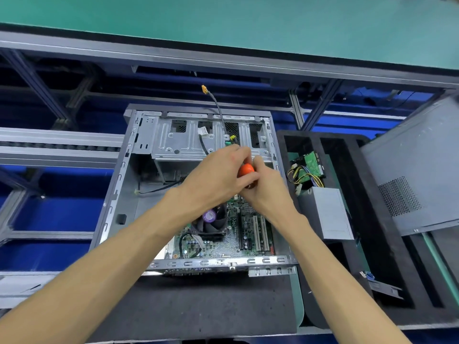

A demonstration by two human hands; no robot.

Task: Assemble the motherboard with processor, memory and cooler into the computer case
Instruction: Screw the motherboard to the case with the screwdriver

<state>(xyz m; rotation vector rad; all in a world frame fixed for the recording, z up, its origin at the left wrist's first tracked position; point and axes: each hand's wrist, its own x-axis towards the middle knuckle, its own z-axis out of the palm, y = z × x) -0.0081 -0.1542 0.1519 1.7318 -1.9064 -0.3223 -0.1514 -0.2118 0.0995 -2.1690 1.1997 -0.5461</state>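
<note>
The open computer case [119, 194] lies flat on a dark foam mat. Inside it sits the green motherboard [223, 242] with its black cooler fan [211, 223] and memory slots [259, 232]. Above the board's far part, both hands meet around an orange-handled screwdriver [246, 169]. My left hand [213, 180] curls round the handle from the left. My right hand [263, 189] grips it from the right and below. The screwdriver's shaft and tip are hidden behind the hands.
A black foam tray [347, 244] to the right holds a grey power supply [325, 212] with coloured wires [300, 175]. The case's grey side panel [417, 170] leans at far right. A cable with a yellow plug [204, 89] sticks up from the drive cage [183, 142].
</note>
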